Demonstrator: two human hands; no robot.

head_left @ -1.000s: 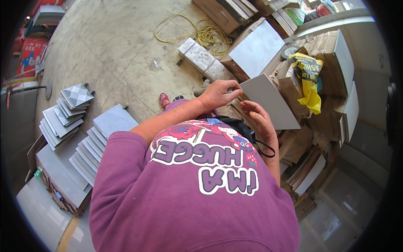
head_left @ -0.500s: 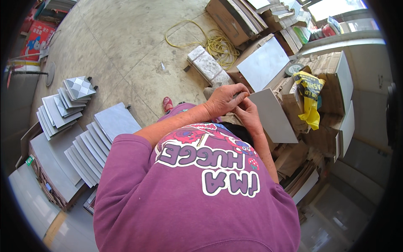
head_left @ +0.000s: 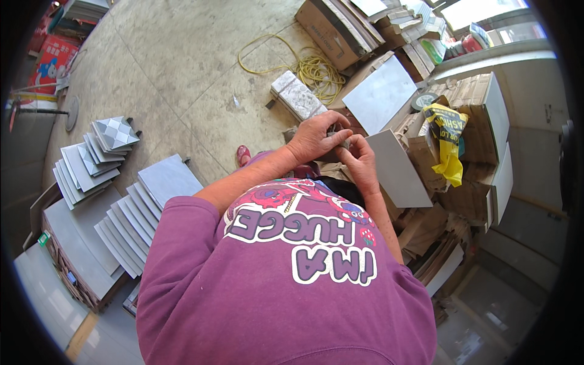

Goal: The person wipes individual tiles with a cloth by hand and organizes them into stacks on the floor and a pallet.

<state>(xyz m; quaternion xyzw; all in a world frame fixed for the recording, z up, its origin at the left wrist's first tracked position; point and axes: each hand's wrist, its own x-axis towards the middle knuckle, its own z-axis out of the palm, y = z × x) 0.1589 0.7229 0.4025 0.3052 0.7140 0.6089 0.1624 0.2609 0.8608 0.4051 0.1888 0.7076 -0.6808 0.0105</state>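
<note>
In front of my chest both hands meet, fingertips close together. My left hand [head_left: 316,139] is curled, its thumb and fingers pinched around something small and greyish that I cannot make out. Right beside it, my right hand [head_left: 360,163] is bent inward with its fingers pressed together at the same spot; whatever lies in them is hidden. Just past the hands, to the right, leans a plain grey tile [head_left: 395,170]. Beyond my left hand lies a long, pale, dusty block [head_left: 297,94] on the floor.
Fanned grey tiles [head_left: 170,180] stand at the left, with patterned tiles [head_left: 115,132] behind them. A coiled yellow hose or cord [head_left: 316,76] lies on the floor. Tile boxes [head_left: 331,38] and a yellow plastic bag [head_left: 450,143] crowd the right side. A pale tile [head_left: 380,94] leans there too.
My left hand has shifted slightly left and down, its fingers curling more. The right hand has stayed close to it, fingers still bent inward. The view has tilted a little.
</note>
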